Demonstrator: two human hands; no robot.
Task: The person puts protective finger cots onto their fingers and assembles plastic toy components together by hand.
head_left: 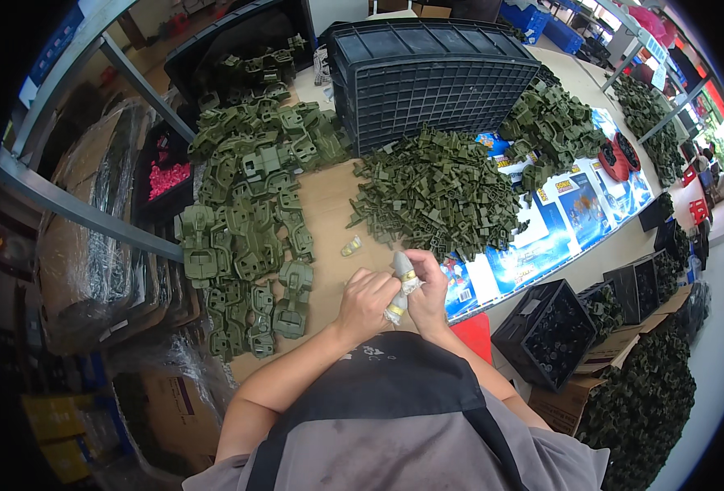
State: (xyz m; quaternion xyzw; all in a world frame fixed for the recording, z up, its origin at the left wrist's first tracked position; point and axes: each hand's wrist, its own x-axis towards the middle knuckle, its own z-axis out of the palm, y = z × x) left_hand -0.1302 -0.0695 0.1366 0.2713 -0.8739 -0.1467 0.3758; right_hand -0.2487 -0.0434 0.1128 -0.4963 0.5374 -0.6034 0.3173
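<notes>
Close in front of my apron, both hands are together around a small grey, blunt-tipped piece [401, 263] with yellow bands and a whitish, crumpled-looking part below. My left hand [367, 301] is closed at its left side, fingers curled. My right hand [429, 286] pinches it from the right, with thumb and fingers bent. The fingers partly cover it, so its kind is unclear. A small pale yellowish piece [351, 245] lies on the brown cardboard sheet [329, 200], just beyond my left hand.
A heap of small green plastic parts [439, 192] lies beyond my hands. Larger green moulded parts [251, 221] cover the left side. A black crate [435, 82] stands tipped behind the heap. Printed blue sheets [534, 254] lie to the right, near a black bin [546, 331].
</notes>
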